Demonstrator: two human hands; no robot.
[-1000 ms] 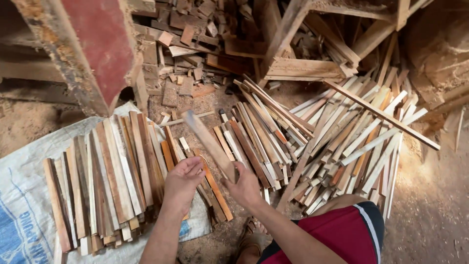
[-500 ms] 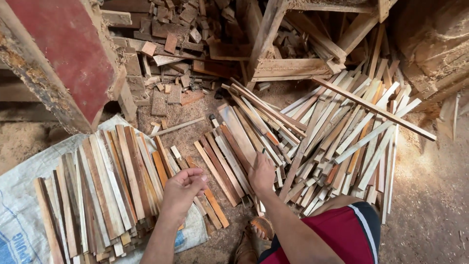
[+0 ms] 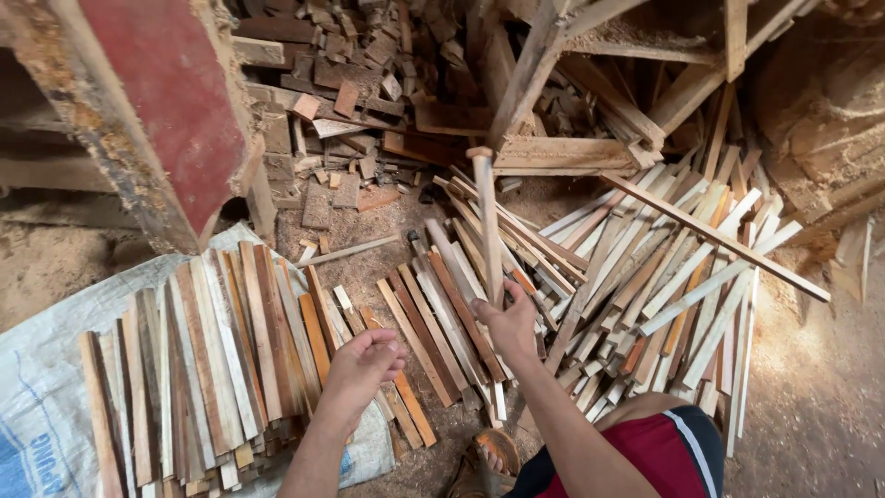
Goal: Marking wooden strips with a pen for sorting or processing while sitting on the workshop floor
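i see my right hand [image 3: 509, 325] closed around the near end of a long pale slat [image 3: 487, 221], thumb and fingers wrapped on it. the slat points away from me, its far end lifted above the ground and reaching toward the wooden frame [image 3: 562, 152] at the far middle. my left hand [image 3: 364, 364] is empty, fingers half curled with the palm turned up, hanging just above the near end of a few reddish slats [image 3: 406, 350] on the ground. it touches nothing that i can make out.

to the left lies a tidy row of slats [image 3: 203, 360], side by side, resting on a white woven sack [image 3: 41, 406] spread on the dirt. between my hands runs a smaller row [image 3: 442, 323] of brown and pale slats, laid roughly parallel and slanting far-left to near-right. to the right of the right hand sits a loose pile [image 3: 664, 286] of pale and orange slats, fanned out and crossing one another, with one long strip [image 3: 714, 238] lying across the top.

at the far left a slanted red panel [image 3: 171, 111] with a rough wooden edge leans over the ground. behind it, at the far middle, there is a heap of short offcuts [image 3: 350, 101]. sawdust covers the floor [image 3: 811, 397] on the right. near the bottom edge i see my red shorts [image 3: 645, 456] and a sandalled foot [image 3: 493, 454].
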